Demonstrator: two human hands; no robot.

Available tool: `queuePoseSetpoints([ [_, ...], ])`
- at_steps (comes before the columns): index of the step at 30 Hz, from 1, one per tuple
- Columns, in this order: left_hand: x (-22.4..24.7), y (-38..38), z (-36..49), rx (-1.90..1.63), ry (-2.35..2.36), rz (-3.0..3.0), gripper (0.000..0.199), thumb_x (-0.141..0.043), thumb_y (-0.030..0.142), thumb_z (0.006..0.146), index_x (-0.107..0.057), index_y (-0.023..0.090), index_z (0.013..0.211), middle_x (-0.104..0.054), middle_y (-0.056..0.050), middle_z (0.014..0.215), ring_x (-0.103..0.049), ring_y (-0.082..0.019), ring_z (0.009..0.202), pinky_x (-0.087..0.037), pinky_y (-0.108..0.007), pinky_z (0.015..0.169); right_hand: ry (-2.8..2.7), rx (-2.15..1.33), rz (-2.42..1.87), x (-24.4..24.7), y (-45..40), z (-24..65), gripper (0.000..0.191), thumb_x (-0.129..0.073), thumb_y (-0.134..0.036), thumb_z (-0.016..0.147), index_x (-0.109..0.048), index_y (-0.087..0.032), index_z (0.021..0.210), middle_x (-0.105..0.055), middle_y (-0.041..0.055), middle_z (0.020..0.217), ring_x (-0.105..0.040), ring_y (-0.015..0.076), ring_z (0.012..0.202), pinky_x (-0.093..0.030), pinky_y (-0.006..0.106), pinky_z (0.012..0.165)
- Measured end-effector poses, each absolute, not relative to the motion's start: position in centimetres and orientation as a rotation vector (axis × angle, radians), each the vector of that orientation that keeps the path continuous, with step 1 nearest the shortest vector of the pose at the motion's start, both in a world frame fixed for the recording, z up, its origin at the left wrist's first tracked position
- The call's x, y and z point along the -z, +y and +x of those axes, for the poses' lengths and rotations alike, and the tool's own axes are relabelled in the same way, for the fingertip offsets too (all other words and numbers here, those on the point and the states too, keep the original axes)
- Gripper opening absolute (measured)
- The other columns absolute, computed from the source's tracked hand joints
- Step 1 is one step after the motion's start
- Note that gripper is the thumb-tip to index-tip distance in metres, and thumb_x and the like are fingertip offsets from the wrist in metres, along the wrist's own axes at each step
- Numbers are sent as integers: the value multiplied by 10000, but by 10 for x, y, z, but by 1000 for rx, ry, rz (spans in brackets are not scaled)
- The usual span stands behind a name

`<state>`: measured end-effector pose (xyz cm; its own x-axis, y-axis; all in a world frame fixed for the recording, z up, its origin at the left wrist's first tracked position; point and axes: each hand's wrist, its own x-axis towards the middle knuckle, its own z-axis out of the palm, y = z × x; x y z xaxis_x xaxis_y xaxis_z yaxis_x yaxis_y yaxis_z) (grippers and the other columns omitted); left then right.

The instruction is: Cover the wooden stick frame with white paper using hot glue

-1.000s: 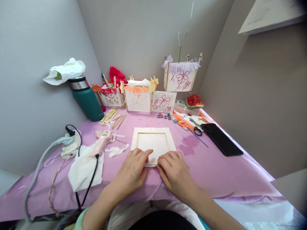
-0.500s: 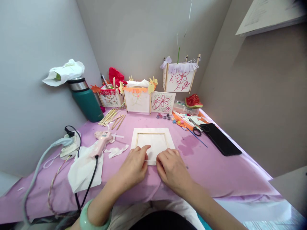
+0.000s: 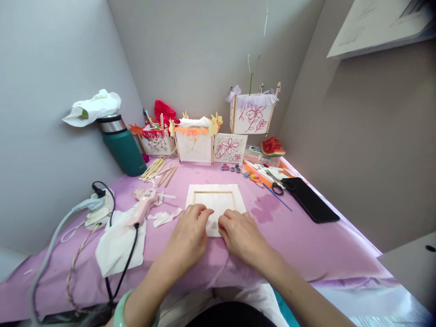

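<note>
A sheet of white paper (image 3: 216,202) is laid flat on the purple tablecloth (image 3: 289,259) and is taken as the reference for all positions. On the sheet, a square frame of thin sticks (image 3: 213,192) is positioned inside the paper margin; its far side is exposed, and its near part is covered by the hands.

The left hand (image 3: 191,229) is placed over the near left part of the sheet, with the fingers bent. The right hand (image 3: 240,234) is placed over the near right part, with the fingers curled inward. A narrow gap is left between the hands. The fingertips are largely concealed by the hands themselves, so it cannot be told whether the frame or the paper is pinched by either hand.

To the left of the sheet, a pink glue gun (image 3: 143,206) is rested on white tissue (image 3: 119,250), and paper scraps (image 3: 165,217) are located between gun and sheet. Beyond the sheet, an orange-fringed box (image 3: 195,147) and a flower-drawn panel (image 3: 230,147) are stood side by side. Loose sticks (image 3: 155,170) are laid beyond it to the left. To its right, a blue brush (image 3: 277,196) and a black phone (image 3: 311,200) are placed.
</note>
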<state>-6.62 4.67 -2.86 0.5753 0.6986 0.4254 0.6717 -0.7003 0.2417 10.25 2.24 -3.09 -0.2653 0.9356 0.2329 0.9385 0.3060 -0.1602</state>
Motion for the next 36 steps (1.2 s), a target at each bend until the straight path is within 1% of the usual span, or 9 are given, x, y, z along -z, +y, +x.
queuePoseSetpoints([
  [4, 48, 17, -64, -1022, 1116, 2775, 295, -419, 50, 856, -553, 160, 1095, -604, -116, 1048, -568, -226, 975, -519, -408, 839, -2284, -17, -1704, 30, 23, 104, 99, -584, -133, 843, -631, -192, 779, -645, 42, 843, -594, 200, 814, -320, 312, 645],
  [8, 74, -1, -60, -984, 1189, 2898, 344, -435, 76, 871, -539, 134, 1194, -618, -137, 1156, -560, -271, 1084, -508, -456, 919, -2263, -67, -1695, 29, 24, 101, 97, -595, -122, 830, -632, -177, 759, -647, 50, 832, -598, 200, 795, -345, 312, 655],
  [12, 79, -2, -55, -952, 1270, 2909, 298, -466, 158, 898, -566, 99, 1172, -627, -140, 1146, -553, -291, 1075, -480, -495, 949, -2241, -106, -1629, 31, 27, 106, 119, -587, -130, 842, -630, -177, 741, -645, 42, 821, -600, 181, 797, -396, 300, 692],
  [16, 75, -1, -53, -926, 1281, 2916, 322, -486, 194, 900, -559, 72, 1188, -623, -145, 1131, -532, -305, 1053, -462, -532, 931, -2058, -131, -1528, 32, 23, 131, 126, -507, -140, 902, -626, -178, 912, -657, 42, 924, -612, 148, 870, -456, 258, 762],
  [20, 74, -1, -53, -921, 1268, 2899, 318, -485, 197, 903, -556, 85, 1192, -617, -133, 1124, -513, -294, 1048, -438, -527, 935, -1714, -38, -1331, 34, -5, 144, 166, -447, -165, 933, -610, -183, 960, -666, 69, 932, -613, 189, 901, -480, 323, 806],
  [23, 73, 0, -54, -914, 1254, 2906, 321, -491, 196, 902, -549, 82, 1196, -609, -133, 1124, -501, -288, 1043, -426, -515, 933, -1887, 8, -1202, 42, -27, 129, 210, -445, -117, 915, -599, -179, 1044, -672, 78, 935, -603, 203, 871, -487, 360, 800],
  [27, 70, 1, -55, -906, 1225, 2881, 278, -467, 141, 887, -582, 102, 1137, -607, -119, 1110, -495, -274, 1021, -422, -490, 915, -2057, 89, -1209, 61, -35, 104, 335, -445, -89, 896, -536, -133, 1216, -647, 112, 1145, -567, 245, 1042, -440, 448, 970],
  [29, 69, 1, -54, -906, 1211, 2866, 273, -453, 117, 875, -596, 111, 1108, -609, -114, 1102, -495, -269, 1013, -419, -483, 910, -2072, 98, -1237, 67, -32, 98, 350, -446, -95, 899, -518, -112, 1241, -623, 121, 1196, -540, 253, 1092, -424, 454, 1004],
  [36, 68, 1, -54, -821, 1278, 2861, 287, -440, 125, 870, -596, 142, 1112, -617, -92, 1095, -513, -273, 1014, -377, -529, 945, -2132, -38, -1328, 63, -28, 102, 285, -440, -127, 914, -535, -115, 1182, -623, 124, 1112, -538, 257, 1012, -487, 451, 893],
])
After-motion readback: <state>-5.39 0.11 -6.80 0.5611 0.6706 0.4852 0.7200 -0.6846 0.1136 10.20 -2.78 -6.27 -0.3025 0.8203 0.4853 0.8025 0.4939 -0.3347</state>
